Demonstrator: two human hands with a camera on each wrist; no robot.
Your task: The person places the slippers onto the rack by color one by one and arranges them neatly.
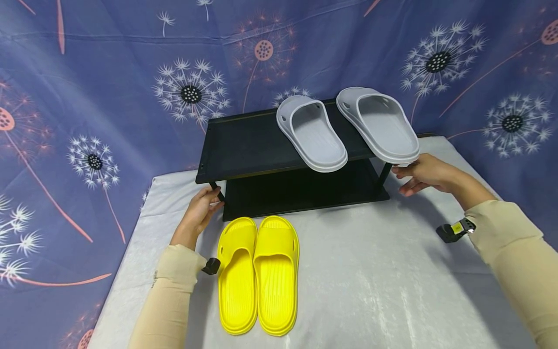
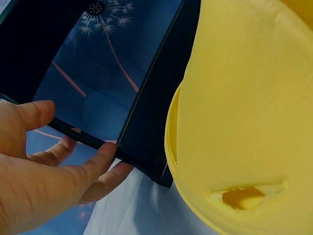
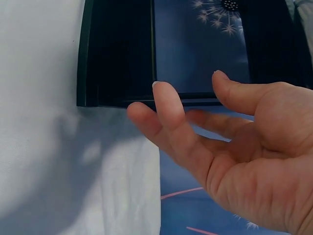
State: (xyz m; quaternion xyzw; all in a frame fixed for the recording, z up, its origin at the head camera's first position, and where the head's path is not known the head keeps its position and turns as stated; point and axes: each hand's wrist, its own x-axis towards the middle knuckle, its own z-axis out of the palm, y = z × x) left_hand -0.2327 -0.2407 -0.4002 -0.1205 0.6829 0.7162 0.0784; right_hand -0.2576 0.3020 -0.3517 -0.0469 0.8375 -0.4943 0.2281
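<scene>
A black two-tier shoe rack [image 1: 244, 145] stands at the back of the table. On its top shelf lie two grey slippers, a left one [image 1: 322, 143] and a right one [image 1: 388, 128], toes to the back. My left hand [image 1: 200, 211] touches the rack's left leg [image 1: 219, 192], its fingers loosely extended around the leg in the left wrist view. Beside the right leg [image 1: 384, 175], my right hand [image 1: 425, 174] has its fingers spread and relaxed; contact there is unclear. A pair of yellow slippers [image 1: 275, 295] lies side by side before the rack, close to my left forearm.
A pale cloth [image 1: 370, 271] covers the table. Behind and around it hangs a blue curtain [image 1: 131, 97] with dandelion prints. The rack's lower shelf [image 1: 279, 191] sits low over the cloth. One yellow slipper [image 2: 244, 122] fills the right side of the left wrist view.
</scene>
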